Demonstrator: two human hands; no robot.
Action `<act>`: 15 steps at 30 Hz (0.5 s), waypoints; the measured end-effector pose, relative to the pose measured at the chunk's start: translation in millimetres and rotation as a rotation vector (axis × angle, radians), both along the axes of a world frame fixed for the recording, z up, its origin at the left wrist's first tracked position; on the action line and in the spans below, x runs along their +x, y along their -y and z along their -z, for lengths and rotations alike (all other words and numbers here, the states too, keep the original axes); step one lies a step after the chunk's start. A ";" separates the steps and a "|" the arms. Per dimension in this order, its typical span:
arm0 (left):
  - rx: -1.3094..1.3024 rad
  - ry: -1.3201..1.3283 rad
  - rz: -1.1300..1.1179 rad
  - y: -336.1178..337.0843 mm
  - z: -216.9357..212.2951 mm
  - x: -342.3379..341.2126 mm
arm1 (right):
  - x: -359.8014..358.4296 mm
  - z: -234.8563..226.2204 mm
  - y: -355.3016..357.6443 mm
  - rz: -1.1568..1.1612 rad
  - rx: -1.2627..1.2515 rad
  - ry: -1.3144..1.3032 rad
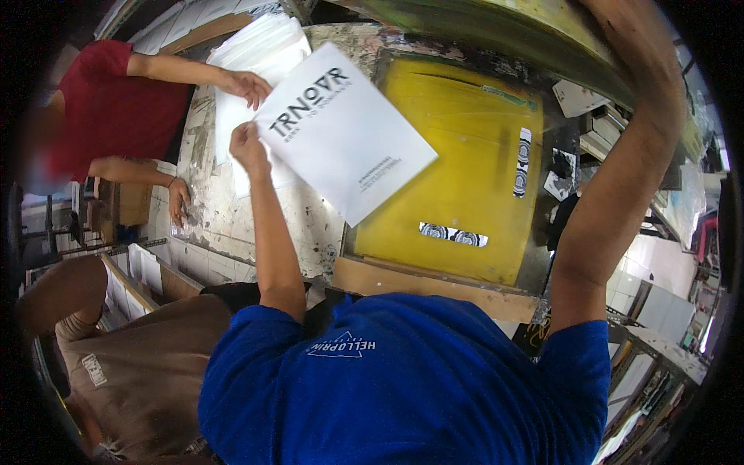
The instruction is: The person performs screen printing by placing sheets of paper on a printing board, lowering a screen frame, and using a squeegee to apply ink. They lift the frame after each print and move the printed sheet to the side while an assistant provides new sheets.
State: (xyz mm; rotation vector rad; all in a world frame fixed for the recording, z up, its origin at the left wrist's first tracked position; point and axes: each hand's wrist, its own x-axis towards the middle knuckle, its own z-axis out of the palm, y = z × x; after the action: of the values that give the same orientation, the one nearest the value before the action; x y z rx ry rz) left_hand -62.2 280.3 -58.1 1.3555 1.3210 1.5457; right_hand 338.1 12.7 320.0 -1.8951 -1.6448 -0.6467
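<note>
Head view: a person's left hand point(246, 144) pinches the left corner of a white printed paper sheet point(345, 132), holding it tilted above the paint-stained counter point(225, 209) and the flat yellow printing bed point(457, 170). Right hand point(620, 23) reaches up to the raised yellow-green screen frame point(496, 27) at far right; its grip cannot be made out. A co-worker's hand point(246, 85) rests on a white paper stack point(256, 46).

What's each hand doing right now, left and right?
Left hand: closed, pinching the corner of the white printed sheet.
Right hand: raised against the lifted screen frame; grip cannot be told.
</note>
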 end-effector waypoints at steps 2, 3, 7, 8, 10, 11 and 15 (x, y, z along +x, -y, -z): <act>-0.056 -0.035 -0.144 -11.6 7.8 -52.5 | 0.6 -12.6 2.9 -0.100 -0.142 -0.062; -0.060 -0.076 -0.202 -14.2 13.1 -82.9 | -3.5 -24.8 8.5 -0.190 -0.252 -0.099; -0.113 -0.238 -0.526 -17.1 2.0 -123.0 | -15.5 -3.0 4.8 0.004 -0.019 -0.118; 0.021 -0.420 -0.616 -11.0 -7.1 -114.4 | -16.3 1.1 4.4 0.026 0.048 -0.119; 0.290 -0.799 -0.804 10.7 -22.6 -102.7 | -10.5 2.5 7.7 -0.105 0.045 -0.155; 0.353 -0.621 -0.611 20.9 -29.6 -90.9 | -9.5 2.4 8.9 -0.141 0.047 -0.177; 0.518 -0.814 -0.078 91.7 -21.6 -2.4 | -28.2 -8.7 5.1 -0.049 0.007 -0.347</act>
State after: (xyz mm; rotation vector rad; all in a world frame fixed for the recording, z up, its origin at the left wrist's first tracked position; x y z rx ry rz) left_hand -64.7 188.7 -36.5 2.4642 1.4745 1.4956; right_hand 309.9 7.6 328.7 -1.8338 -1.4569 -0.2822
